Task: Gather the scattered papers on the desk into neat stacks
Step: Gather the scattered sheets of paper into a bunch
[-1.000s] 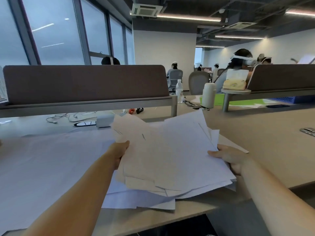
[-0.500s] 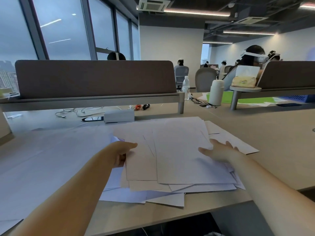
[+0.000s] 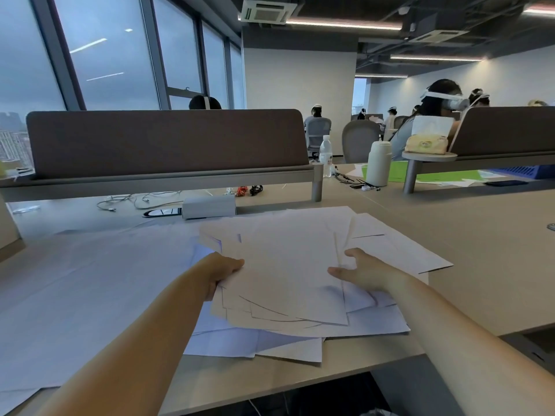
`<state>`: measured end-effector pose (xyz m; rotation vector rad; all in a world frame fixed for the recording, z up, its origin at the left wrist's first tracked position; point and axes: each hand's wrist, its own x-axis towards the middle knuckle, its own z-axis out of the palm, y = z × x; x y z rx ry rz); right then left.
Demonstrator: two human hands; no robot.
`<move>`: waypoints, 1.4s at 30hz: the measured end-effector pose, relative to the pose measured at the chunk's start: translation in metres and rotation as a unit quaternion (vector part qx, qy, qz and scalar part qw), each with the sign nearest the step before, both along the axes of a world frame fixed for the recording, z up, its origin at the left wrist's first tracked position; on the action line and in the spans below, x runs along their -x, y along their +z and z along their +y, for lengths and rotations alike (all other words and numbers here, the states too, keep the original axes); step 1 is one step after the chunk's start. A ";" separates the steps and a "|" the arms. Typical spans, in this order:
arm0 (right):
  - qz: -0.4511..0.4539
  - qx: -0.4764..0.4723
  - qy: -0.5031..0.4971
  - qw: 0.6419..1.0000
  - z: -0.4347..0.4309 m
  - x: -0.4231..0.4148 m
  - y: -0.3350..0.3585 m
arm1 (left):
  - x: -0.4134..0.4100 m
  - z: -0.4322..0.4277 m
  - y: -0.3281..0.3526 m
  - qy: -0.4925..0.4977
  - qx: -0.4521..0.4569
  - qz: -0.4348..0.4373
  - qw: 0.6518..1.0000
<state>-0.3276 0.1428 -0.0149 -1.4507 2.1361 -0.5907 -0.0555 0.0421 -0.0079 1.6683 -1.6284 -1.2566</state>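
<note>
A loose, uneven pile of white papers [image 3: 288,265] lies on the beige desk [image 3: 486,265] in front of me. My left hand [image 3: 223,271] grips the pile's left edge, thumb on top. My right hand [image 3: 365,270] rests on the right part of the pile, fingers curled around the edge of an upper bundle of sheets. Several more sheets [image 3: 399,250] fan out to the right under my right hand, and others [image 3: 261,345] stick out at the front near the desk edge. A wide spread of pale sheets [image 3: 90,289] covers the desk to the left.
A brown divider panel [image 3: 165,139] runs across the back of the desk. Below it lie cables [image 3: 135,201], a white box [image 3: 208,206] and a dark phone [image 3: 162,212]. A water bottle [image 3: 326,156] and a white flask [image 3: 379,163] stand at back right. Other people sit beyond.
The lifted bundle came down onto the desk pile. My right hand slid left across the sheets and now curls on an upper bundle's edge; my left hand kept its hold on the left edge.
</note>
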 end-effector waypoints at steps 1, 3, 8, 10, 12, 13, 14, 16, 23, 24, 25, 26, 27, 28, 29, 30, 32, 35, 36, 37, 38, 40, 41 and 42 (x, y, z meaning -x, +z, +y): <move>-0.044 0.024 -0.011 0.999 0.000 -0.001 0.002 | 0.000 -0.002 -0.002 -0.002 0.007 -0.009 1.000; -0.133 0.057 -0.061 0.988 -0.005 0.003 0.006 | -0.001 -0.005 -0.004 -0.003 0.021 -0.029 0.999; -0.213 0.066 -0.137 0.965 -0.012 0.014 0.010 | -0.014 -0.013 -0.010 0.011 0.011 -0.026 1.000; -0.191 0.057 -0.140 0.970 -0.013 0.014 0.007 | -0.018 -0.015 -0.010 0.016 0.021 -0.053 0.998; -0.158 0.069 -0.134 0.976 -0.016 0.011 0.003 | -0.021 -0.016 -0.009 0.014 0.029 -0.075 0.997; -0.149 0.080 -0.131 0.977 -0.017 0.009 0.002 | -0.022 -0.016 -0.008 0.008 0.031 -0.080 0.996; -0.147 0.090 -0.129 0.977 -0.018 0.007 0.003 | -0.024 -0.017 -0.008 0.002 0.037 -0.083 0.996; -0.174 0.106 -0.135 0.970 -0.021 0.005 0.006 | -0.028 -0.015 -0.006 -0.003 0.046 -0.074 0.996; -0.413 0.157 -0.207 0.873 -0.036 -0.006 0.012 | -0.041 -0.011 -0.004 -0.008 0.029 -0.066 0.997; -0.446 0.154 -0.208 0.857 -0.037 -0.009 0.012 | -0.041 -0.012 -0.004 -0.007 0.031 -0.053 0.998; -0.469 0.151 -0.209 0.845 -0.039 -0.012 0.012 | -0.042 -0.012 -0.004 -0.006 0.028 -0.037 0.999; -0.485 0.149 -0.207 0.836 -0.040 -0.015 0.013 | -0.042 -0.014 -0.005 -0.002 0.025 -0.020 0.999; -0.499 0.146 -0.206 0.829 -0.041 -0.018 0.013 | -0.042 -0.014 -0.006 -0.002 0.024 -0.008 1.000; -0.510 0.144 -0.207 0.823 -0.044 -0.020 0.013 | -0.042 -0.015 -0.007 -0.002 0.022 0.004 1.000; -0.516 0.140 -0.210 0.819 -0.047 -0.021 0.011 | -0.043 -0.016 -0.007 -0.004 0.024 0.007 1.000; -0.517 0.136 -0.208 0.819 -0.048 -0.023 0.010 | -0.043 -0.016 -0.007 -0.006 0.024 0.007 1.000; -0.500 0.115 -0.192 0.837 -0.052 -0.029 0.008 | -0.043 -0.016 -0.007 -0.007 0.024 0.003 1.000; -0.361 0.100 -0.171 0.911 -0.064 -0.031 0.001 | -0.046 -0.020 -0.010 0.009 0.008 0.016 1.000; -0.308 0.109 -0.174 0.929 -0.065 -0.032 0.000 | -0.048 -0.023 -0.012 0.026 0.005 0.018 0.999; -0.276 0.114 -0.183 0.937 -0.065 -0.031 0.000 | -0.048 -0.023 -0.014 0.043 -0.002 0.027 0.999; -0.258 0.122 -0.193 0.939 -0.066 -0.029 0.000 | -0.049 -0.024 -0.015 0.062 -0.010 0.048 0.997; -0.243 0.136 -0.221 0.934 -0.064 -0.023 0.000 | -0.048 -0.026 -0.014 0.102 0.006 0.077 0.992; -0.233 0.144 -0.233 0.933 -0.064 -0.021 0.000 | -0.046 -0.026 -0.011 0.118 0.030 0.053 0.991; -0.221 0.151 -0.239 0.934 -0.064 -0.018 0.000 | -0.045 -0.028 -0.010 0.132 0.057 -0.002 0.990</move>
